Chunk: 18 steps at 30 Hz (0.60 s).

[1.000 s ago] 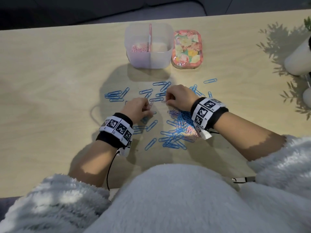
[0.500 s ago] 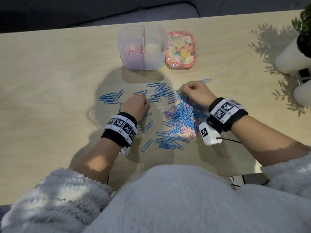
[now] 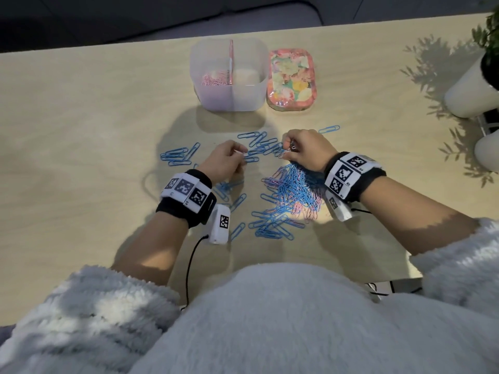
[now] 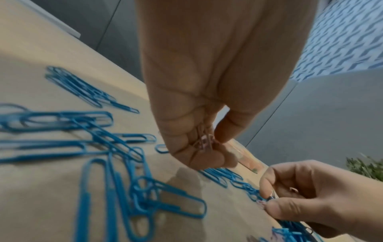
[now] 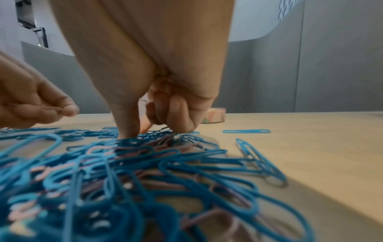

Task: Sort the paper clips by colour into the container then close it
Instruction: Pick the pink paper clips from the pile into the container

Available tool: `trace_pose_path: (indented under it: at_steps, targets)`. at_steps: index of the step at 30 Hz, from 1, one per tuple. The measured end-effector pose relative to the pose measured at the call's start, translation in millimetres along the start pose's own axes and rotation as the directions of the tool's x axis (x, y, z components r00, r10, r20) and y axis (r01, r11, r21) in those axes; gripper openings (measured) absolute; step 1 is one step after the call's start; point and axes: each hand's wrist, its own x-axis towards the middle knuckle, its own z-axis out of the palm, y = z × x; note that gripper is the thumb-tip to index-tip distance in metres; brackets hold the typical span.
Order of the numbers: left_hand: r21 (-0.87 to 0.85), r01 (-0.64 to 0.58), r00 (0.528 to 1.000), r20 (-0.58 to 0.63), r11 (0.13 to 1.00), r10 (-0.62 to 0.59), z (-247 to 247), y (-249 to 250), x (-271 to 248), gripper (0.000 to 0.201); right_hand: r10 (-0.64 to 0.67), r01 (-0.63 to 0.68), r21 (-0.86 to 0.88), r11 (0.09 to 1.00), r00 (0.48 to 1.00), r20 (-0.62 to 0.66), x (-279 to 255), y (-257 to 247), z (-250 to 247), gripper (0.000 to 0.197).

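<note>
Your left hand (image 3: pixel 224 160) pinched a few pink clips (image 4: pixel 204 141) between thumb and curled fingers, just above the table (image 3: pixel 81 125). Your right hand (image 3: pixel 302 149) was curled too, its fingertips (image 5: pixel 182 126) down in the far edge of the pile (image 3: pixel 291 190), pinching at what looked like a pink clip; I cannot tell if it held one. The box (image 3: pixel 228 76) stood straight ahead, beyond both hands, divider running away from you, pink clips in its left half. The left hand was nearer that half. The lid (image 3: pixel 290 79) lay just right of the box. Blue clips (image 3: pixel 175 155) lay scattered on pale wood under dim light.
</note>
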Motion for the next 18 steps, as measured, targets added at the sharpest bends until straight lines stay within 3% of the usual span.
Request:
trace_pose_path:
  at_steps: [3,5,8,10,14,18]
  targets:
    - [-0.005,0.030,0.999,-0.011,1.000,-0.030,6,8,10,0.016,-0.019,0.020,-0.027,0.999,0.999,0.028,0,-1,1,0.010]
    - [0.162,-0.028,0.999,-0.013,0.986,0.030,9,8,16,0.027,-0.012,0.014,-0.024,1.000,0.998,0.054,0,-1,0,0.008]
    - [0.385,-0.129,0.992,0.057,0.914,0.116,15,9,16,0.029,0.023,-0.023,0.207,0.978,1.000,0.004,-2,-1,-10,0.013]
    - [0.449,-0.187,0.981,0.128,0.874,0.145,20,9,14,0.018,0.109,-0.084,0.303,0.949,0.992,-0.064,-3,4,-19,0.015]
    - [0.514,-0.223,0.975,0.132,0.828,0.181,23,4,11,0.024,0.190,-0.178,0.075,0.981,0.962,-0.195,-6,17,-26,0.015]
    - [0.590,-0.192,0.979,0.063,0.784,0.192,18,2,11,0.024,0.077,-0.075,0.019,0.997,0.987,-0.137,-11,1,-12,0.008]
